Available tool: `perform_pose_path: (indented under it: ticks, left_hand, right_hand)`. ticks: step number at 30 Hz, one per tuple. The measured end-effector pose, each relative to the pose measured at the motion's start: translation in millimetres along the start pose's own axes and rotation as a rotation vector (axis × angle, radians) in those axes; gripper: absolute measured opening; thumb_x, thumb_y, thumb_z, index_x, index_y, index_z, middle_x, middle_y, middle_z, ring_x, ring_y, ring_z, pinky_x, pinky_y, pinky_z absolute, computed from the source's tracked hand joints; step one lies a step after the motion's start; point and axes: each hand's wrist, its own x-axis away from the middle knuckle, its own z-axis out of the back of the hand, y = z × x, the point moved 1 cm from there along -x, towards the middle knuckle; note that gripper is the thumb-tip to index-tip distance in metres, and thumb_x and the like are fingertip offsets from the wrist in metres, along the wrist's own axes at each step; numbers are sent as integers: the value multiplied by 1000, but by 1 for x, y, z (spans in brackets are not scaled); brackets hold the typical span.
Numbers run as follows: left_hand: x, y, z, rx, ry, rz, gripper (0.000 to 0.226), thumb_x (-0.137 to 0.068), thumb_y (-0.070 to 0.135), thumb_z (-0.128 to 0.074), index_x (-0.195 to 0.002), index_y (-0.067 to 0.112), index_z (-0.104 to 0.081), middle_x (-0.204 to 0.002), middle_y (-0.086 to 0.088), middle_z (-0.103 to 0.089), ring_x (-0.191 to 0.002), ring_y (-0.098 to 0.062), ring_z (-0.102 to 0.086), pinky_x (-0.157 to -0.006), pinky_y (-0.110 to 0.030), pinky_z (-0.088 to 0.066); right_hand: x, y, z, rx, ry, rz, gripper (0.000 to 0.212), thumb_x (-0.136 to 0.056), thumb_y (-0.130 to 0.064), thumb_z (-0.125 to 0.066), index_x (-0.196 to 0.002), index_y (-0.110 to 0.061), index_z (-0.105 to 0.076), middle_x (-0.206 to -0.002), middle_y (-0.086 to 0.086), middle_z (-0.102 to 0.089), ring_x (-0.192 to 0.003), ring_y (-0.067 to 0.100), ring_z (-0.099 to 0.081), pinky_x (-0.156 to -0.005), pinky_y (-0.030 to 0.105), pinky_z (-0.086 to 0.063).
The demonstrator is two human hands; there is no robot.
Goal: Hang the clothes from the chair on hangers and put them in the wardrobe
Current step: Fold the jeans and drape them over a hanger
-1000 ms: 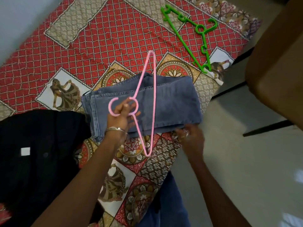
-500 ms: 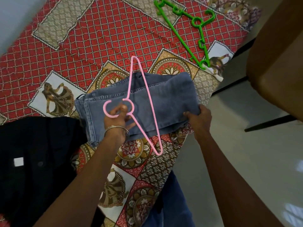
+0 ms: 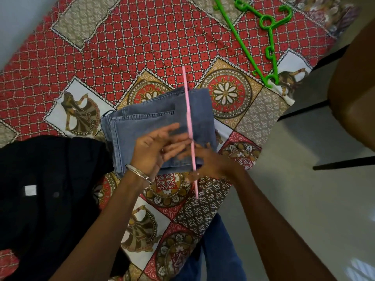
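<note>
We see the folded jeans (image 3: pixel 146 126) lying on the patterned bedspread (image 3: pixel 142 47), near the middle of the view. The pink hanger (image 3: pixel 189 118) stands edge-on above them, a thin line running from twelve o'clock down to six o'clock across the denim's right part. The left hand (image 3: pixel 154 149), a bangle (image 3: pixel 138 173) at its wrist, lies over the jeans with fingers spread and fairly straight, their tips reaching toward the hanger at three o'clock; motion blur hides whether they touch it. The right hand (image 3: pixel 213 161) sits at the jeans' five o'clock corner, touching the hanger's lower stretch; we cannot tell whether its fingers are curled round it. A green hanger (image 3: pixel 269 43) rests at one o'clock, and a black garment (image 3: pixel 44 189) at eight o'clock.
</note>
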Motion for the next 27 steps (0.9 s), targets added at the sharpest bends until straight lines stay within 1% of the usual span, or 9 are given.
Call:
perform_pose_path:
  ticks: [1,3,6,10,13,15,21,24,27]
  left_hand:
    - [-5,1,1,14,24,39,37,-81,33,-54,-103,5,-64,-91,-16,-73,-79,-25,-72,-70,-29,-60]
    - [-20,-5,4,-98,214,56,26,-85,31,-59,-94,7,-66,-79,-11,-74,-66,-20,-71,-62,-31,-59]
    - [-47,-26,5,-404,457,92,12,-85,22,-70,-80,12,-67,-72,-2,-71,-65,-16,-63,-68,-35,-55]
    - [-68,-41,-24,-635,357,182,53,-71,48,-78,-105,10,-68,-102,-8,-71,-93,-26,-65,-86,-43,-54]
    - [-83,-48,-49,-852,365,124,57,-74,46,-76,-112,6,-62,-110,-14,-67,-99,-34,-61,-79,-37,-50]
    - [-85,-44,-53,-899,415,115,49,-81,38,-72,-114,4,-61,-114,-18,-65,-102,-37,-59,-75,-35,-43]
    - [-86,-34,-76,-626,352,43,4,-88,15,-64,-88,10,-65,-91,-11,-68,-89,-29,-63,-78,-44,-53]
    - [-69,1,-53,-315,327,-11,8,-90,10,-62,-85,16,-65,-84,1,-68,-80,-19,-65,-73,-39,-56]
    - [-51,34,-8,-213,346,-81,12,-88,26,-64,-93,15,-65,-77,10,-72,-71,-8,-68,-59,-26,-54]
  right_hand:
    - [7,1,6,-275,29,4,48,-73,-21,-80,-118,-19,-65,-139,-3,-52,-130,13,-45,-111,40,-35]
    - [15,9,9,-657,221,35,15,-82,-17,-69,-95,-21,-76,-115,-5,-69,-115,11,-60,-99,37,-46]
    - [15,31,10,-1049,552,8,23,-89,-21,-57,-82,-10,-76,-95,9,-74,-100,24,-68,-96,45,-48]
    - [10,38,19,-1386,755,-8,31,-82,-30,-59,-99,-3,-62,-81,15,-70,-74,27,-69,-80,38,-56]
    - [2,45,30,-1447,851,-45,28,-93,-34,-55,-109,-11,-55,-81,13,-68,-63,21,-65,-57,27,-55]
    - [-3,42,35,-1448,875,-107,30,-96,-37,-53,-112,-11,-54,-82,12,-67,-59,19,-61,-53,25,-49]
    - [-4,76,66,-1476,890,-238,24,-103,-26,-41,-81,-19,-47,-48,-4,-44,-35,7,-32,-38,16,-25]
    - [-12,66,56,-1586,791,-218,30,-104,-27,-34,-76,-20,-43,-45,-6,-38,-34,6,-28,-36,14,-24]
    - [-37,39,34,-1588,738,-186,29,-103,-21,-32,-82,-18,-51,-44,-6,-35,-31,6,-27,-35,12,-22]
